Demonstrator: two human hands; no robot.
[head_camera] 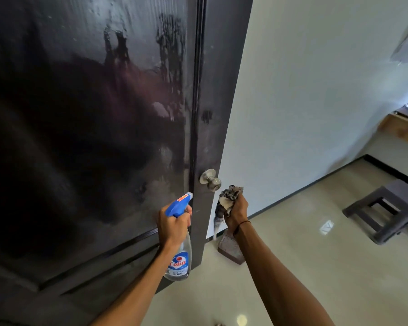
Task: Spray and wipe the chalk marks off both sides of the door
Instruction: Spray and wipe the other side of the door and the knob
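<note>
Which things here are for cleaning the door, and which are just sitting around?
For the job:
- door, wet and streaky
- spray bottle, gripped by the left hand
- rag, bunched in the right hand

Just sitting around:
- stool on the floor
- brown block on the floor by the door's edge
- wooden ledge at far right
- doorknob, untouched
</note>
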